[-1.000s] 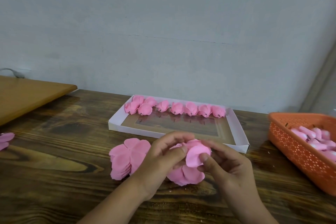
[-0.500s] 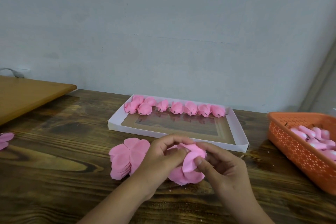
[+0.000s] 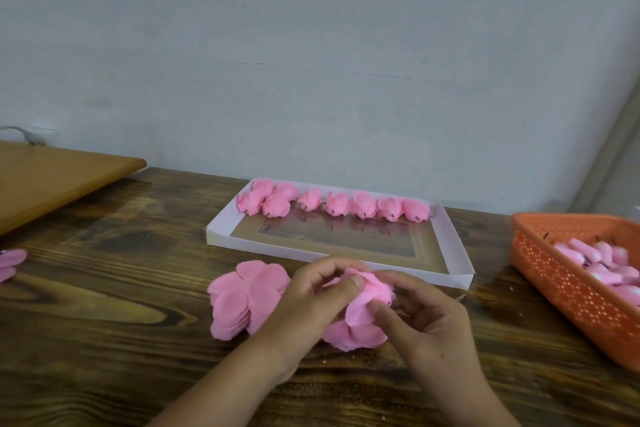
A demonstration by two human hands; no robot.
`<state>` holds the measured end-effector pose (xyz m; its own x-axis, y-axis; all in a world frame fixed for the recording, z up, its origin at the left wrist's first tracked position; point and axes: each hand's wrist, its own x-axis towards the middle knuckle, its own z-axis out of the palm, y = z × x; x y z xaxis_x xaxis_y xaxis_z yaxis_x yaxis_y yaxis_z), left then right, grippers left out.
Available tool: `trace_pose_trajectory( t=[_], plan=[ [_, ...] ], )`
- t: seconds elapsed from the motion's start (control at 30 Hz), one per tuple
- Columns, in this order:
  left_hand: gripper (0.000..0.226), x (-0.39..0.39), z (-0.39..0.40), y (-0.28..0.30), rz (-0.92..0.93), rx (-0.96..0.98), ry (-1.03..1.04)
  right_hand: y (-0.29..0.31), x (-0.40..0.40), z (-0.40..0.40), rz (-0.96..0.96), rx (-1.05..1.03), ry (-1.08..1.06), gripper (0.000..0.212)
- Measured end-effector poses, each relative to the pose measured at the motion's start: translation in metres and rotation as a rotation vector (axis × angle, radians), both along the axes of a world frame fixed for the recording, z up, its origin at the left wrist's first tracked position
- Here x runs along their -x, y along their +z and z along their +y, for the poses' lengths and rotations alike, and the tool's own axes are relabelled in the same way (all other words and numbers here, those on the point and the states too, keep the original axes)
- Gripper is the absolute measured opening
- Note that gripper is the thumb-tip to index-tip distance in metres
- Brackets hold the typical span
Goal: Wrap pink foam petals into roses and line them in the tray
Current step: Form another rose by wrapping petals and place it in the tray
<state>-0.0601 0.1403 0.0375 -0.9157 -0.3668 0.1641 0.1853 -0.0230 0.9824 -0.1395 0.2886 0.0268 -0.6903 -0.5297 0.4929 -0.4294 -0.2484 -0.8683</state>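
While you work at the near edge of the bench [image 3: 104, 288], the items before you stand as follows.

Item, your left hand [image 3: 311, 302]: fingers curled round the half-wrapped rose [image 3: 367, 295], thumb pressed on its upper petal.

Item, your right hand [image 3: 426, 315]: fingers curled against the same rose from the right, thumb tip pinching a folded petal at its front.

Item, half-wrapped rose: pink foam, held between both hands just above the bench; its lower petals hang loose and splay out below your fingers, and whether they touch the wood you cannot tell.

Item, stack of flat petals [image 3: 242, 298]: pink, fanned, lying on the bench just left of your left hand.

Item, tray [image 3: 453, 246]: white card, shallow, lying just beyond your hands.

Item, finished roses [image 3: 336, 203]: pink, set in a row along the tray's far wall; at the left end several crowd together in a cluster.

Item, orange basket [image 3: 561, 284]: perforated plastic, at the right edge of the bench, holding pale pink pieces [image 3: 595, 260] with dark stems showing.

Item, loose petals [image 3: 10, 262]: pink, at the far left edge of the bench, cut off by the frame.

Item, lighter wooden board [image 3: 52, 177]: raised, at the far left.
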Motion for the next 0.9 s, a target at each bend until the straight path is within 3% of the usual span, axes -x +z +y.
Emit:
trace_pose_trajectory(
  t=[0.13, 0.5, 0.7, 0.9],
  plan=[
    [0.035, -0.0028, 0.0014, 0.0013, 0.038, 0.028, -0.039, -0.0020, 0.0019, -0.0004, -0.044, 0.046, 0.011, 0.040],
    [0.022, 0.0016, 0.0017, -0.0044, 0.044, 0.165, 0.081, 0.0008, -0.0041, -0.0015, -0.023, 0.041, -0.002, 0.043],
    [0.029, 0.0002, 0.0055, -0.0023, 0.159, 0.226, 0.077, -0.0029, -0.0016, -0.0017, -0.029, 0.045, -0.036, 0.027],
    [0.015, -0.0004, 0.0049, -0.0035, 0.147, 0.186, -0.005, -0.0031, -0.0018, -0.0008, -0.027, 0.039, -0.075, 0.020]
  ],
)
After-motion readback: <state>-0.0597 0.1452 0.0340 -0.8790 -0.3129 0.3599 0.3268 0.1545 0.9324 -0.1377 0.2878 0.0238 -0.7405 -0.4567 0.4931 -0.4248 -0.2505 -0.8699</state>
